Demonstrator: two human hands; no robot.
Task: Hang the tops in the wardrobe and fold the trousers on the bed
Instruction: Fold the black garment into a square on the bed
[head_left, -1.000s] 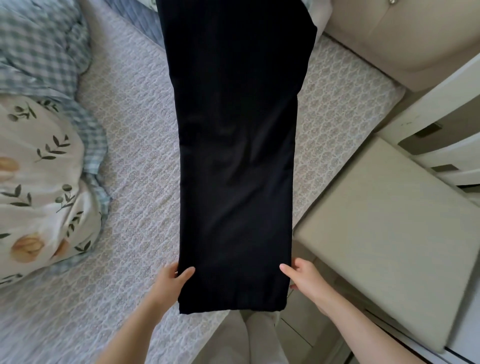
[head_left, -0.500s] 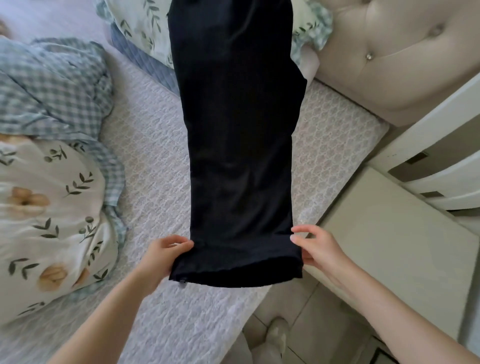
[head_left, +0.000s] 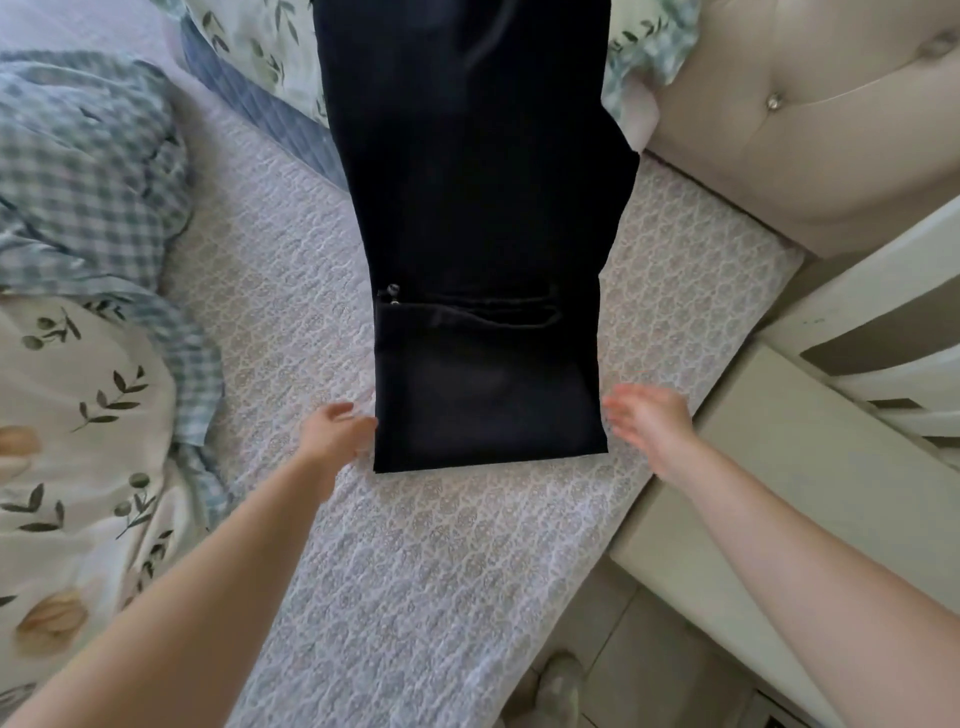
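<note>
Black trousers (head_left: 478, 197) lie lengthwise on the patterned bed sheet (head_left: 415, 561), running from the pillows toward me. Their near end is folded over, and the hems with small metal snaps lie across the legs. My left hand (head_left: 335, 431) sits at the left edge of the fold, fingers relaxed and just touching the cloth. My right hand (head_left: 647, 421) hovers beside the right edge with spread, blurred fingers and holds nothing.
A checked and floral duvet (head_left: 88, 322) is bunched on the left. Floral pillows (head_left: 249, 47) and a tufted beige headboard (head_left: 810, 130) lie at the far end. A pale bedside table (head_left: 821, 467) stands right of the bed, with tiled floor (head_left: 634, 670) below.
Both hands lifted the trouser hems, carried them away from me and laid them over the legs. They have let go and moved to the sides of the fold.
</note>
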